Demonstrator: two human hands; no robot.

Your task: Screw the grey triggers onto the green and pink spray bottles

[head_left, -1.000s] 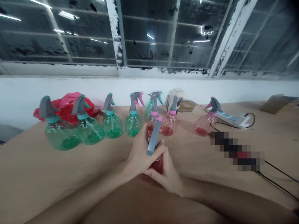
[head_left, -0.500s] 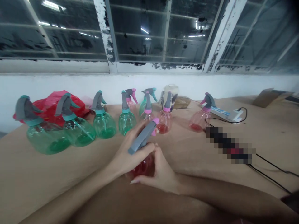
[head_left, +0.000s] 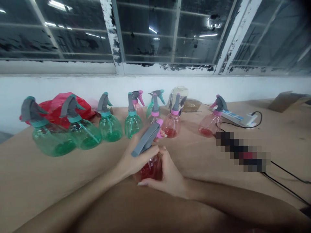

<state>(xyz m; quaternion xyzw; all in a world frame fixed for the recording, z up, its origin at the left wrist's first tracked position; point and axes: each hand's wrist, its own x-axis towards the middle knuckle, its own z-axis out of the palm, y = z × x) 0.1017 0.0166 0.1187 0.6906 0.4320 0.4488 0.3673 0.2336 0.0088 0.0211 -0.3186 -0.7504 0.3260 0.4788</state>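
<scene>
A small pink spray bottle (head_left: 151, 168) with red liquid sits between both hands near the table's front. My left hand (head_left: 132, 158) is wrapped round its grey trigger head (head_left: 145, 139), which has a pink collar and tilts to the left. My right hand (head_left: 170, 176) cups the round body from the right. Behind the hands stands a row of spray bottles on the brown table (head_left: 48, 174): green ones (head_left: 50, 140) on the left, pink ones (head_left: 171, 124) on the right.
A red plastic bag (head_left: 57, 105) lies at the back left against the white wall. A white power strip (head_left: 236, 118) with black cables (head_left: 286, 181) lies at the right. A white jar (head_left: 179, 95) and a cardboard piece (head_left: 284, 101) sit further back.
The trigger head has tilted from nearly upright over to the left in my left hand. My right hand has closed further round the bottle's body. The camera has shifted slightly.
</scene>
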